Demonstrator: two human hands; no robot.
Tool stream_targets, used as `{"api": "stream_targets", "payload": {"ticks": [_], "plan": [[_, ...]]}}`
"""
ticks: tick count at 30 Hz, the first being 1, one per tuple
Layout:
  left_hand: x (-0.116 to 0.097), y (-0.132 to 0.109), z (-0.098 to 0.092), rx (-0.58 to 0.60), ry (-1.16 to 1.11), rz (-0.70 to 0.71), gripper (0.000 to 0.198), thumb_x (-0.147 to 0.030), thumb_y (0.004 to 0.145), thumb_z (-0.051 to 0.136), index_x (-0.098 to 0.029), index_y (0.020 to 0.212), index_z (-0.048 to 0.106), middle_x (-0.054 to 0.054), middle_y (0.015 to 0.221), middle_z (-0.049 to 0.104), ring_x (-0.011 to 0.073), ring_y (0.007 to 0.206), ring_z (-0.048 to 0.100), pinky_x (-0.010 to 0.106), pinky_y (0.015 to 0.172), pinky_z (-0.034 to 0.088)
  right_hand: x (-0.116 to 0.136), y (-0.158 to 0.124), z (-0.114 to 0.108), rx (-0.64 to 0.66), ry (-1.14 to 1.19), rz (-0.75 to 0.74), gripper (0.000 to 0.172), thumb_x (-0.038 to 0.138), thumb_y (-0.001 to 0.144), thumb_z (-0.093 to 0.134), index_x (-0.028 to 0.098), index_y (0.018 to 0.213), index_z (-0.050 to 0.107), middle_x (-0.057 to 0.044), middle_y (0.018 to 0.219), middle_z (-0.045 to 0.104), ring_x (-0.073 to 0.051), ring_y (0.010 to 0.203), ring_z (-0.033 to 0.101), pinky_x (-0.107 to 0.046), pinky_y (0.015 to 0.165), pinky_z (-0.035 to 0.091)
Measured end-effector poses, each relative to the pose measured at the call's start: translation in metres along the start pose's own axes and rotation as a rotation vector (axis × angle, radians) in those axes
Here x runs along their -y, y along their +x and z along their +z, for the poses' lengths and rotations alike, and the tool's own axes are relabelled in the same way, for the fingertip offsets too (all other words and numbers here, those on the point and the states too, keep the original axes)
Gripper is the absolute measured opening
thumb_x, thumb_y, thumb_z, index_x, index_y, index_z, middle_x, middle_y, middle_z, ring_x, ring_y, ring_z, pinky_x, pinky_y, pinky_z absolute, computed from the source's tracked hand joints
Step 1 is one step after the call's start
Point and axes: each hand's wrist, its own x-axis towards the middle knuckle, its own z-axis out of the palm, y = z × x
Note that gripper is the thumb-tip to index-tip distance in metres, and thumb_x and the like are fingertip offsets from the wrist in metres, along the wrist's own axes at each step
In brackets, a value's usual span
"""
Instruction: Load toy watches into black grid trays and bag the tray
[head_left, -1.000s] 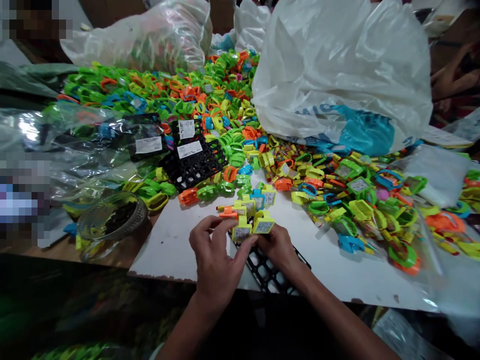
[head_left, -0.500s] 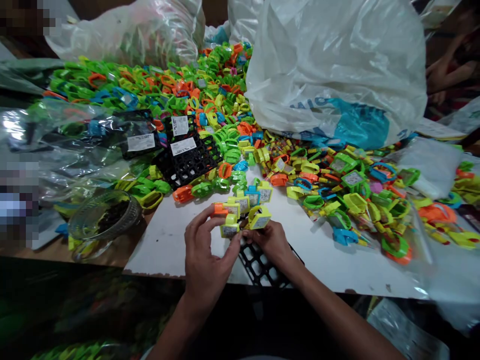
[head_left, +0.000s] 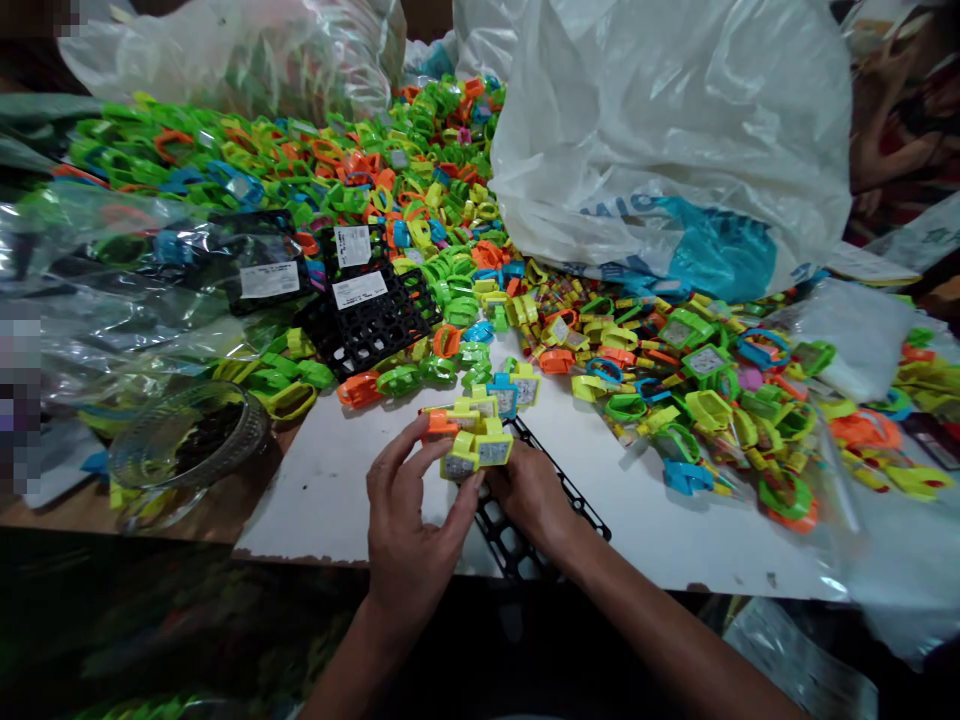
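My left hand [head_left: 412, 500] is closed with thumb and fingertips around a yellow toy watch [head_left: 459, 462] and an orange one [head_left: 441, 424]. These are small plastic wrist loops with square, printed faces. My right hand [head_left: 536, 495] is closed behind another yellow toy watch [head_left: 495, 447], which now sits against the left hand's yellow one; its fingertips are partly hidden. A blue toy watch [head_left: 502, 396] and more yellow ones stand just beyond in the same cluster. Beneath my right hand lies a black grid tray [head_left: 510, 545], partly covered by the wrist.
A heap of coloured toy watches [head_left: 300, 165] spreads across the back left. More, with small filled tubes, lie right [head_left: 712, 390]. Black labelled trays [head_left: 382, 320], a glass bowl [head_left: 187, 440] and a big white plastic bag [head_left: 667, 120] surround the white board [head_left: 322, 480]. Another person's arm [head_left: 892, 150] shows far right.
My right hand has brought its yellow toy watch left and slightly down, against the one at my left hand. My left hand stays nearly in place. More of the black tray shows.
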Motion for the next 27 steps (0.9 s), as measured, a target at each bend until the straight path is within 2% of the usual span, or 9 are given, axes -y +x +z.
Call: {"api": "stream_targets", "payload": {"ticks": [4, 7, 10, 13, 15, 19, 23, 25, 27], "plan": [[0.0, 0.007, -0.004, 0.005, -0.024, 0.016, 0.046, -0.021, 0.075, 0.072, -0.017, 0.118, 0.055, 0.014, 0.129, 0.054, 0.0239, 0.122, 0.051, 0.043, 0.107, 0.041, 0.001, 0.0, 0.003, 0.038, -0.162, 0.004, 0.021, 0.013, 0.087, 0.052, 0.018, 0.102, 0.065, -0.008, 0.099, 0.07, -0.021, 0.091, 0.065, -0.026, 0.078, 0.048], [-0.004, 0.03, -0.006, 0.044, 0.026, 0.095, 0.051, -0.027, 0.08, 0.067, -0.017, 0.127, 0.049, 0.015, 0.134, 0.052, 0.026, 0.127, 0.047, 0.047, 0.108, 0.037, 0.003, 0.001, 0.003, 0.028, -0.211, -0.003, 0.021, 0.013, 0.087, 0.053, 0.019, 0.104, 0.064, -0.006, 0.101, 0.07, -0.02, 0.09, 0.065, -0.024, 0.076, 0.048], [-0.007, 0.059, 0.001, 0.231, 0.177, 0.255, 0.049, -0.037, 0.088, 0.055, -0.022, 0.133, 0.046, 0.012, 0.14, 0.05, 0.0272, 0.132, 0.044, 0.05, 0.109, 0.033, 0.004, 0.004, 0.004, 0.034, -0.27, 0.008, 0.017, 0.016, 0.085, 0.058, 0.018, 0.102, 0.063, -0.006, 0.099, 0.07, -0.019, 0.086, 0.066, -0.024, 0.073, 0.047], [-0.009, 0.078, 0.014, 0.427, 0.32, 0.358, 0.053, -0.047, 0.092, 0.043, -0.021, 0.138, 0.043, 0.012, 0.143, 0.049, 0.0289, 0.128, 0.048, 0.048, 0.102, 0.039, -0.001, 0.006, 0.009, 0.021, -0.314, 0.008, 0.02, 0.014, 0.083, 0.058, 0.015, 0.102, 0.062, -0.007, 0.096, 0.071, -0.019, 0.081, 0.066, -0.024, 0.07, 0.046], [-0.011, 0.081, 0.021, 0.49, 0.423, 0.397, 0.059, -0.052, 0.092, 0.039, -0.019, 0.141, 0.039, 0.014, 0.142, 0.05, 0.0315, 0.123, 0.052, 0.049, 0.096, 0.043, -0.008, 0.007, 0.013, -0.009, -0.316, -0.016, 0.021, 0.012, 0.083, 0.054, 0.014, 0.103, 0.061, -0.008, 0.095, 0.071, -0.019, 0.079, 0.065, -0.024, 0.068, 0.045], [-0.01, 0.078, 0.026, 0.457, 0.531, 0.454, 0.06, -0.054, 0.092, 0.034, -0.019, 0.142, 0.039, 0.013, 0.136, 0.056, 0.0326, 0.111, 0.06, 0.047, 0.085, 0.047, -0.011, 0.008, 0.013, -0.002, -0.261, -0.022, 0.016, 0.011, 0.08, 0.056, 0.016, 0.095, 0.062, -0.005, 0.086, 0.07, -0.016, 0.07, 0.063, -0.022, 0.062, 0.044], [-0.005, 0.077, 0.027, 0.382, 0.531, 0.504, 0.062, -0.056, 0.091, 0.035, -0.019, 0.14, 0.042, 0.013, 0.131, 0.06, 0.0315, 0.107, 0.061, 0.046, 0.083, 0.047, -0.003, 0.003, -0.02, -0.003, -0.04, -0.058, 0.016, 0.011, 0.083, 0.057, 0.021, 0.095, 0.062, 0.002, 0.089, 0.069, -0.013, 0.077, 0.062, -0.019, 0.068, 0.046], [-0.003, 0.077, 0.029, 0.358, 0.527, 0.52, 0.062, -0.057, 0.091, 0.036, -0.02, 0.14, 0.042, 0.013, 0.13, 0.06, 0.0306, 0.108, 0.061, 0.044, 0.084, 0.046, -0.006, -0.001, -0.057, -0.164, -0.048, -0.036, 0.02, 0.013, 0.086, 0.054, 0.022, 0.102, 0.062, 0.0, 0.098, 0.067, -0.015, 0.089, 0.062, -0.023, 0.079, 0.048], [0.0, 0.078, 0.03, 0.347, 0.527, 0.527, 0.062, -0.057, 0.09, 0.037, -0.02, 0.14, 0.042, 0.013, 0.13, 0.061, 0.0301, 0.108, 0.061, 0.043, 0.083, 0.046, -0.019, -0.003, -0.106, -0.397, -0.206, 0.024, 0.021, 0.017, 0.089, 0.05, 0.022, 0.105, 0.063, -0.005, 0.103, 0.065, -0.019, 0.095, 0.06, -0.029, 0.086, 0.047]]}}
